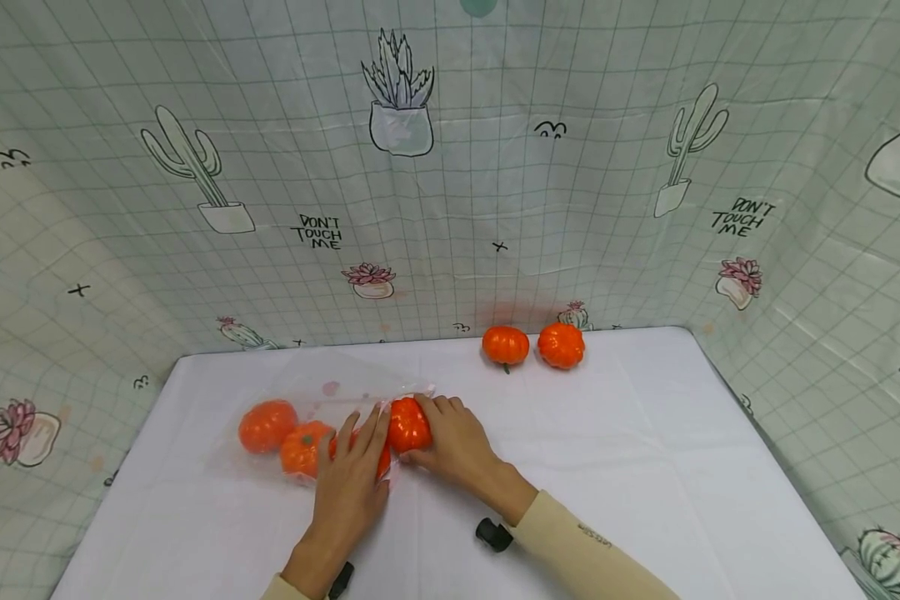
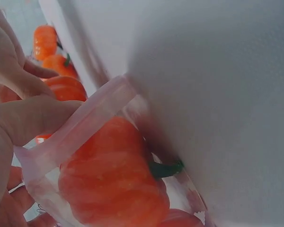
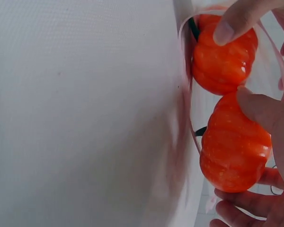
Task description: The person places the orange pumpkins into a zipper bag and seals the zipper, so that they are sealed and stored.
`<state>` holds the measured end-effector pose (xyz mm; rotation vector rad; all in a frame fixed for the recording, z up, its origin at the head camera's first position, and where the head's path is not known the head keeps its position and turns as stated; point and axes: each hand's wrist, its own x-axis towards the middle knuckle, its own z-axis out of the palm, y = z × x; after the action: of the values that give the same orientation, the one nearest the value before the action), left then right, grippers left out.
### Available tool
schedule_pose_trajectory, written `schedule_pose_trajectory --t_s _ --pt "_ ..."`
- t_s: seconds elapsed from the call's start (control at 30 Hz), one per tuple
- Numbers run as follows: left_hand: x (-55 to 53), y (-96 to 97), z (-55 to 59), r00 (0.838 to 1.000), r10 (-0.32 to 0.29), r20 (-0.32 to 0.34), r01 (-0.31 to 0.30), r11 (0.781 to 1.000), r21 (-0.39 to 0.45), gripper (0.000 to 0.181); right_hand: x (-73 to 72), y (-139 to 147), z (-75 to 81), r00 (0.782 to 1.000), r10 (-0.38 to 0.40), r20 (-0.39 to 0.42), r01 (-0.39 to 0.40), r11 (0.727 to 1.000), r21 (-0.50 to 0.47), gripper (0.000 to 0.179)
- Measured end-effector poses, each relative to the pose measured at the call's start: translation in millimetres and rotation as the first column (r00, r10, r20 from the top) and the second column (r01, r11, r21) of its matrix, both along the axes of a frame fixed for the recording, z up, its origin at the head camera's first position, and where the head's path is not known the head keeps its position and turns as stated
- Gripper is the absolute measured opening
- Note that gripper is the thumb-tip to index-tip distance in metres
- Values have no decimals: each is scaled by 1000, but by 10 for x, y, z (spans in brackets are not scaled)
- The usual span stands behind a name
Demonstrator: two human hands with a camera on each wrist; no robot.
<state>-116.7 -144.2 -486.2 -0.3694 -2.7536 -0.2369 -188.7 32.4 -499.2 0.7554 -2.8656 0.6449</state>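
A clear plastic bag with a pink rim (image 2: 85, 127) lies on the left part of the table, its mouth facing right. Inside it sit orange toy pumpkins (image 1: 267, 426) with green stems. My left hand (image 1: 348, 483) holds the bag at its mouth, thumb across the rim and fingers spread over the pumpkin (image 2: 113, 179) nearest the opening. With my right hand (image 1: 457, 442) I grip another orange pumpkin (image 3: 234, 146), thumb on one side and fingers on the other. That pumpkin is right at the bag's mouth, against the one inside.
Two more orange pumpkins, one ribbed (image 1: 506, 345) and one rounder (image 1: 561, 345), stand at the back edge of the white table (image 1: 607, 450). A grid-patterned curtain (image 1: 450, 192) with cactus drawings rises behind the table and along both sides.
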Motion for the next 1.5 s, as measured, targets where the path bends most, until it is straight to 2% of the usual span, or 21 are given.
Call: schedule_pose_trajectory --t_s 0.13,0.3,0.47,0.7,0.9,1.0,1.17,1.3,1.5 --pt "-2 1 -8 1000 -1 -2 1 1000 1 105 1 -3 -7 999 -17 -28 18 1000 9 87" --pt "-5 12 -9 1000 3 -9 -3 1000 7 107 -4 -63 -32 992 -84 -94 86 996 16 86" --pt "-1 26 -3 1000 7 1 -7 1000 10 107 -5 -153 -38 984 -149 -92 149 989 -6 83" --pt "12 46 21 999 19 35 -19 1000 -14 104 -7 -189 -40 986 -135 -96 136 991 -1 79" --pt "17 41 10 999 13 30 -12 1000 -6 106 0 -98 -66 990 -134 -38 132 990 -58 82" --pt "17 38 7 1000 12 26 -11 1000 -14 107 9 -57 -72 990 -140 -18 139 989 -55 83" --pt "14 35 3 1000 11 19 -11 1000 -27 108 11 -64 -83 987 -139 -77 136 990 -41 79" --pt "14 39 -2 1000 12 19 -11 1000 -25 107 0 -126 -96 977 -158 -142 154 987 -40 76" --pt "20 57 -1 999 21 33 -20 1000 -24 106 16 -226 -87 967 -203 -153 205 979 -3 72"
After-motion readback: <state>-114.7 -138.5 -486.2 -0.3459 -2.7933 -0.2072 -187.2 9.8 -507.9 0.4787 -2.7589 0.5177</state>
